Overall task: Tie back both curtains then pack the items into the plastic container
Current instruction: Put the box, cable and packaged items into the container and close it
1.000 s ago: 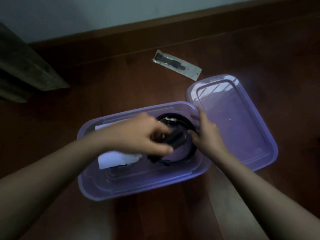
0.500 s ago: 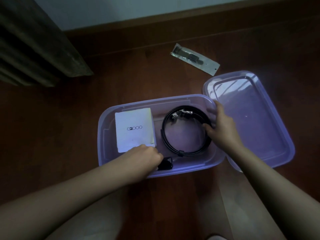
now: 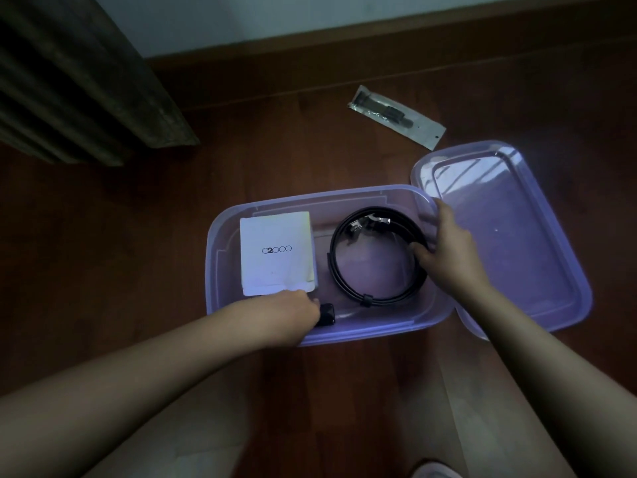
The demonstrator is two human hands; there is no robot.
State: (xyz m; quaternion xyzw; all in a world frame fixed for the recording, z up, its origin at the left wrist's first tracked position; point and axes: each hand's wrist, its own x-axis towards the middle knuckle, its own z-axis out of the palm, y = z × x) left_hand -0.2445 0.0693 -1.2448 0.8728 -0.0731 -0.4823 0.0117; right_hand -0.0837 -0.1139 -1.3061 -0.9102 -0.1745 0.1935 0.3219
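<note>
- Curtain (image 3: 86,81) hangs in dark pleats at far left, foot on the wooden floor (image 3: 103,270). No tie-back is in view, so that half of the task cannot be judged.
- Plastic container (image 3: 220,243) sits open on the floor. A white box (image 3: 275,250) lies flat in its left half, in full view now that the left arm no longer crosses it.
- Left hand (image 3: 293,312) has drawn back from above the coil to the near wall, fingers curled onto a small black item (image 3: 327,314) that is low against that wall. It is likely being set down, with the release next.
- Belt (image 3: 332,267) lies coiled in the right half, unmoved.
- Packet (image 3: 396,115) lies on the floor beyond the far wall, well apart from the container, and is still to be packed.
- Right hand (image 3: 448,250) has its thumb on the belt's right arc and one finger straight along the rim. Whether it grips or merely presses cannot be told.
- Lid (image 3: 517,236) lies upturned at right, touching the container's corner.
- Room inside: a narrow lane between box and belt, a strip along the near wall, and the open middle of the coil. Bare floor behind leaves a free reach to the packet.
</note>
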